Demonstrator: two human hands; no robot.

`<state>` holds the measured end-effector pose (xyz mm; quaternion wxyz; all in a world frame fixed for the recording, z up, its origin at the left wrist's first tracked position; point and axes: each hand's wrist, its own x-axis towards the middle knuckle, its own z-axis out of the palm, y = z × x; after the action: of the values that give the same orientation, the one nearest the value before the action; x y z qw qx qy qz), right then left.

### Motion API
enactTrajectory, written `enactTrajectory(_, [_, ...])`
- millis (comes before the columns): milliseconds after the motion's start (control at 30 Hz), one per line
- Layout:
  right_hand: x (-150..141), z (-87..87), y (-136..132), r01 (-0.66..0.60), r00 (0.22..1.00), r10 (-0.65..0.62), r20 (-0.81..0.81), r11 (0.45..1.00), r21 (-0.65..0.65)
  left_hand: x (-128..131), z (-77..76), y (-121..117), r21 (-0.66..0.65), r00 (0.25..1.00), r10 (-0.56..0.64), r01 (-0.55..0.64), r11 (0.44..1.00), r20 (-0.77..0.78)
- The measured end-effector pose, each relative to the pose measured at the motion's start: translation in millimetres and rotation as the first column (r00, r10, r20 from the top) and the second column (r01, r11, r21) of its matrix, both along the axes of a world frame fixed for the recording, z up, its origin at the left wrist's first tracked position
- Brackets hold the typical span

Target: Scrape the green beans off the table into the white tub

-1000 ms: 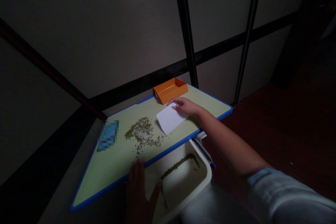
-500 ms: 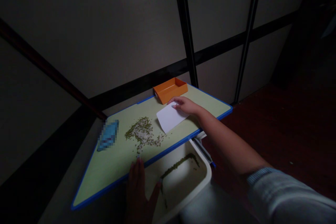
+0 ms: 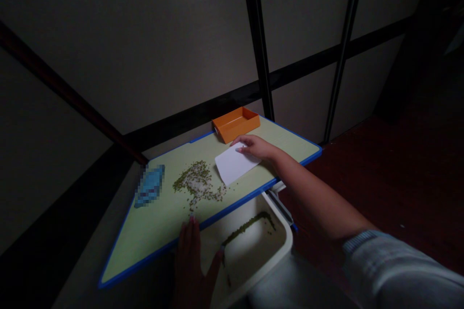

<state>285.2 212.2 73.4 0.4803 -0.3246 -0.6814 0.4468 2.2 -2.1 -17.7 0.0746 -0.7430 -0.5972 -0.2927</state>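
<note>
The right hand (image 3: 255, 147) reaches out over the tabletop (image 3: 290, 142) with the arm nearly straight, palm down, its fingers closed on the far upper edge of a white card (image 3: 232, 166). The card stands tilted on the surface near the middle of the near edge, its lower edge down on the board and its face turned toward a scattered heap of small green beans (image 3: 197, 184) mixed with pale grains, which lies just beside the card toward the left end. A few stray beans sit right at the card's lower corner. The left hand (image 3: 192, 263) lies flat and spread, fingers together and pointing away, holding nothing; its fingertips touch the blue near edge of the tabletop while the palm rests over the rim of a white bin (image 3: 279, 246) below that edge. A streak of green beans lies inside the bin. An orange tray (image 3: 235, 124) sits at the far edge, just beyond the right hand. A blurred blue thing (image 3: 150, 186) lies toward the left end.
</note>
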Motion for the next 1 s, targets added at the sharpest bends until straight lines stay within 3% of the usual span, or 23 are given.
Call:
enactTrajectory(400, [4, -1.0, 12, 0.24, 0.97, -0.236, -0.066, 0.968, 0.072, 3, 2.1, -1, 0.002, 0.999, 0.023, -0.023, 1.0, 0.022])
enactTrajectory(700, [5, -2.3, 11, 0.217, 0.975, -0.22, 0.015, 0.97, 0.112, 3, 1.5, -1, 0.004, 1.0, 0.01, -0.01, 1.0, 0.012])
enactTrajectory(1000, [6, 1.1, 5, 0.211, 0.976, -0.213, 0.043, 0.976, 0.05, 3, 2.1, -1, 0.008, 0.999, 0.02, -0.02, 1.0, 0.026])
